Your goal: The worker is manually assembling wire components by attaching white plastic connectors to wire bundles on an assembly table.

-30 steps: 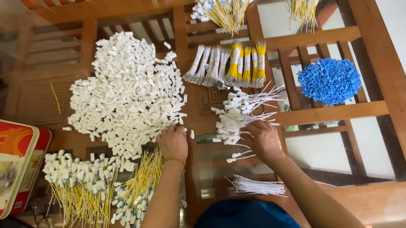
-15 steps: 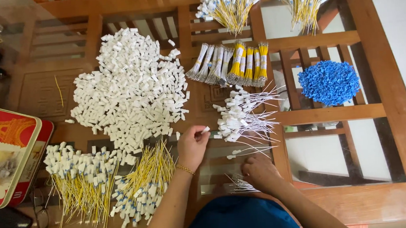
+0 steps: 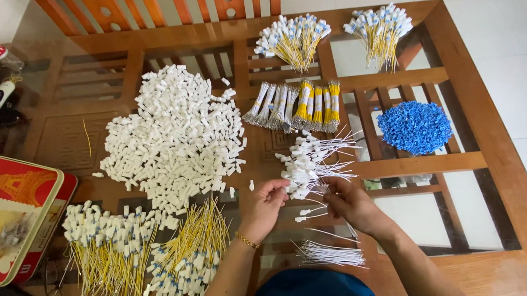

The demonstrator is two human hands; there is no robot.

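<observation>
Near the front edge of the glass-topped wooden surface: left hand pinching a small white plastic connector, right hand gripping thin white wires. Just behind, touching the fingers, a pile of white wires with white connectors. Further left, a heap of loose white connectors.

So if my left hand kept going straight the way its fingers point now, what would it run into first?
The left hand points up and to the right, so it would likely first meet the small pile of white-capped white wires right at its fingertips, though depth is hard to judge.
</observation>
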